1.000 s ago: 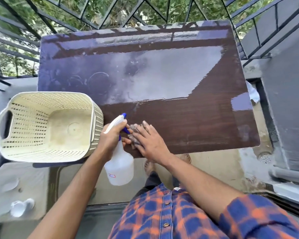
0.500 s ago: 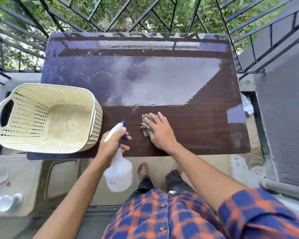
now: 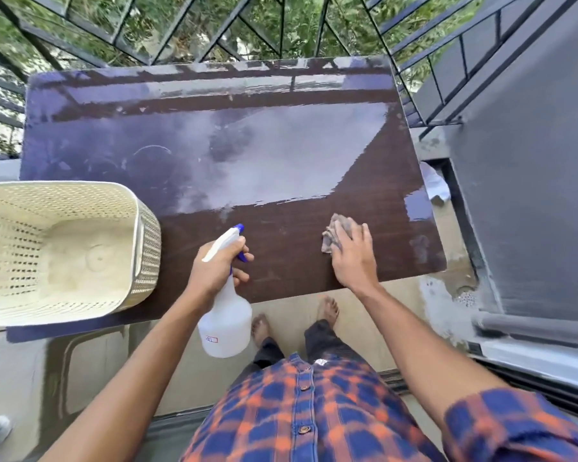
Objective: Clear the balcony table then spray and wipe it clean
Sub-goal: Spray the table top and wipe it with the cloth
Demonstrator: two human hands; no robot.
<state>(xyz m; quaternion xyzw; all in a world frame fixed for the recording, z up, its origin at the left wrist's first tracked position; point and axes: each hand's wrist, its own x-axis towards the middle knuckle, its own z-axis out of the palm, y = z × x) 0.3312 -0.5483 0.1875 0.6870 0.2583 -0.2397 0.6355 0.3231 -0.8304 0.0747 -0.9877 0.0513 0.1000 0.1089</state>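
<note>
The dark brown balcony table [image 3: 281, 161] has a wet, hazy sheen over its far half. My left hand [image 3: 217, 268] grips the neck of a white spray bottle [image 3: 226, 323] with a blue trigger, held at the table's near edge. My right hand [image 3: 352, 258] lies flat with straight fingers on a crumpled grey-brown cloth [image 3: 336, 233], pressing it onto the tabletop near the front right.
A cream perforated plastic basket [image 3: 64, 251] sits on the table's front left corner, overhanging the edge. A black metal railing [image 3: 214, 31] runs behind the table. A grey wall [image 3: 531, 195] stands close on the right. My bare feet [image 3: 327, 310] are just under the table's near edge.
My right hand has slid the cloth rightward along the front of the table, away from the bottle. My left hand keeps hold of the spray bottle near the same spot.
</note>
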